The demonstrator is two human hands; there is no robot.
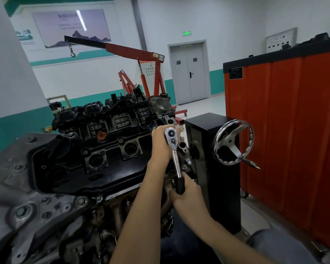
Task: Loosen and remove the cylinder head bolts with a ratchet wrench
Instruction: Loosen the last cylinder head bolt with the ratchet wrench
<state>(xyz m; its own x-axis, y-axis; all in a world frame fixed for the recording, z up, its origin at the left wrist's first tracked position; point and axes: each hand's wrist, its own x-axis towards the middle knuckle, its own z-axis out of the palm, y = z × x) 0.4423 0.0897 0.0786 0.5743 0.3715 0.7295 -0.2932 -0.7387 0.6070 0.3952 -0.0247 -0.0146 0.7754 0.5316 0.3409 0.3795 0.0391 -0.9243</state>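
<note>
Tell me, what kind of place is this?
Probably an automotive repair or training workshop: a car engine, a red engine hoist behind it, and an orange tool cabinet on the right.

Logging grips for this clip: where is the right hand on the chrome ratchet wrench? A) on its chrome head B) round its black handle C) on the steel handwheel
B: the right hand curls round the black handle of the chrome ratchet wrench, while the left hand holds its head.

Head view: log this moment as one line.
left hand: holds ratchet wrench at its head | right hand: grips its black handle | site: engine end by handwheel | bolt: hidden
</note>
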